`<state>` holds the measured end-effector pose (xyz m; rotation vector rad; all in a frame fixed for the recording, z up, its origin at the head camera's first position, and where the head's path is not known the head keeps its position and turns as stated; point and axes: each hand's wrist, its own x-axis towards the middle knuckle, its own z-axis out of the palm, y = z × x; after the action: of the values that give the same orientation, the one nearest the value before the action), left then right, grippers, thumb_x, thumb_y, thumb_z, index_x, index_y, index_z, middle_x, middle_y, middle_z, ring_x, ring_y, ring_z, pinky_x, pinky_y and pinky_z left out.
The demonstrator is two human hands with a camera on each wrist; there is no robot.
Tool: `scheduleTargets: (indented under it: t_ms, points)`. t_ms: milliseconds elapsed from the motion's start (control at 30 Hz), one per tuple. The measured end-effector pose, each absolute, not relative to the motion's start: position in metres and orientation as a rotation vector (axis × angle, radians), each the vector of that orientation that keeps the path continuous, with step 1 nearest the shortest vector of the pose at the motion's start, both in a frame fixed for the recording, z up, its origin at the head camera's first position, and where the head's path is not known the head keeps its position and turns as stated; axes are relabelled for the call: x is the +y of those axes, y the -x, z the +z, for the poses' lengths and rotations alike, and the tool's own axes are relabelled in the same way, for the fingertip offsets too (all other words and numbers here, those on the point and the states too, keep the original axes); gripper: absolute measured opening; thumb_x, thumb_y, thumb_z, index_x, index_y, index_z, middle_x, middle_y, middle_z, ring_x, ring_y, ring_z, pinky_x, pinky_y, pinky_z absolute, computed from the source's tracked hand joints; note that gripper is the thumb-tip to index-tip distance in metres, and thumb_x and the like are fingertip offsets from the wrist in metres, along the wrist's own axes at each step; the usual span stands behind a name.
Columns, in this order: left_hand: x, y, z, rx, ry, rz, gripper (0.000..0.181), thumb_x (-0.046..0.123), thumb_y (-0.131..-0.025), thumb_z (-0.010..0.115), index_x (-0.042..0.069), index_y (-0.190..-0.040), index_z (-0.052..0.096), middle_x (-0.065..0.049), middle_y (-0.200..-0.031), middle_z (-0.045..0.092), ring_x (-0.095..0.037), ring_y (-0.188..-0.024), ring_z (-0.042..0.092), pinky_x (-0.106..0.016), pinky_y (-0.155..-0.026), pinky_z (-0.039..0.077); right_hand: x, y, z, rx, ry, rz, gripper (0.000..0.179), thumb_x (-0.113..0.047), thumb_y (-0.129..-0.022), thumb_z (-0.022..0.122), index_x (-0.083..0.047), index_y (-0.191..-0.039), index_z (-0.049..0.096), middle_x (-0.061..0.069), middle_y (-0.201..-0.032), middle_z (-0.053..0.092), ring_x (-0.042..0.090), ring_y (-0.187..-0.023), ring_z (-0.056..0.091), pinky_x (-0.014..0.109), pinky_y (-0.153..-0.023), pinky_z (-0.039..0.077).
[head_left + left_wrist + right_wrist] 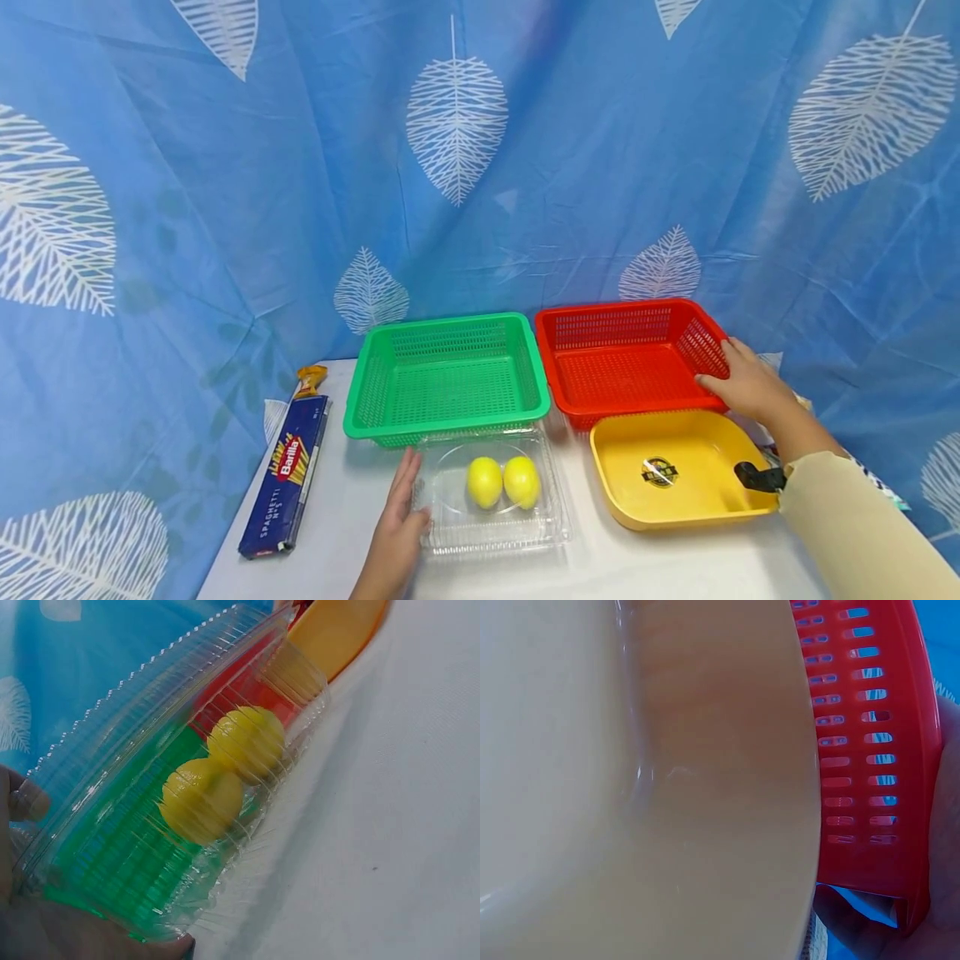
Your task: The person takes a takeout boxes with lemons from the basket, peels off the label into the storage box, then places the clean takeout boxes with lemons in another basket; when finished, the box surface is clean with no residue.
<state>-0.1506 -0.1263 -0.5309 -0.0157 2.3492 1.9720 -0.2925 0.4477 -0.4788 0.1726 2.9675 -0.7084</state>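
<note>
My left hand (pixel 397 521) lies along the left side of a clear plastic clamshell container (pixel 450 527). Its fingers are fairly straight and touch the edge, the thumb apart from them. Inside sit two yellow lemons (pixel 484 482), side by side; the left wrist view shows both lemons (pixel 202 801) through the ribbed plastic. My right hand (pixel 750 385) grips the right end of a red slotted basket (pixel 615 415), thumb at the front corner. In the right wrist view the basket wall (pixel 900 862) is seen against the palm; part of the hand is cut off.
A green basket (pixel 450 423) stands behind the container, left of the red one. In front of the red basket is a yellow tub (pixel 622 500) with a dark label. A blue spaghetti box (pixel 288 475) and an orange packet (pixel 311 379) lie at the left. Partly hidden packages lie behind the right arm.
</note>
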Motion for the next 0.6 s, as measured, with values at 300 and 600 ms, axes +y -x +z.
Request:
scheduleTargets:
  t_ms: [300, 600]
  points:
    - [-0.124, 0.144, -0.527, 2.438, 0.025, 1.923, 0.075, -0.006, -0.088, 0.05, 0.011, -0.161, 0.041, -0.003, -0.177, 0.01, -0.038, -0.163, 0.004, -0.067, -0.127, 0.005, 0.447, 0.292, -0.478, 2.967, -0.183, -0.722, 0.116, -0.052, -0.093, 0.071, 0.003, -0.164, -0.003, 0.039, -0.165, 0.004, 0.068, -0.134, 0.022, 0.077, -0.089, 0.051]
    - [-0.123, 0.134, -0.514, 2.475, 0.096, 1.868, 0.072, -0.005, -0.091, 0.047, 0.013, -0.161, 0.042, -0.013, -0.175, 0.017, -0.042, -0.161, 0.014, -0.067, -0.126, 0.01, 0.447, 0.292, -0.478, 2.961, -0.187, -0.731, 0.117, -0.054, -0.092, 0.07, 0.003, -0.164, -0.004, 0.039, -0.164, 0.005, 0.067, -0.134, 0.023, 0.077, -0.091, 0.05]
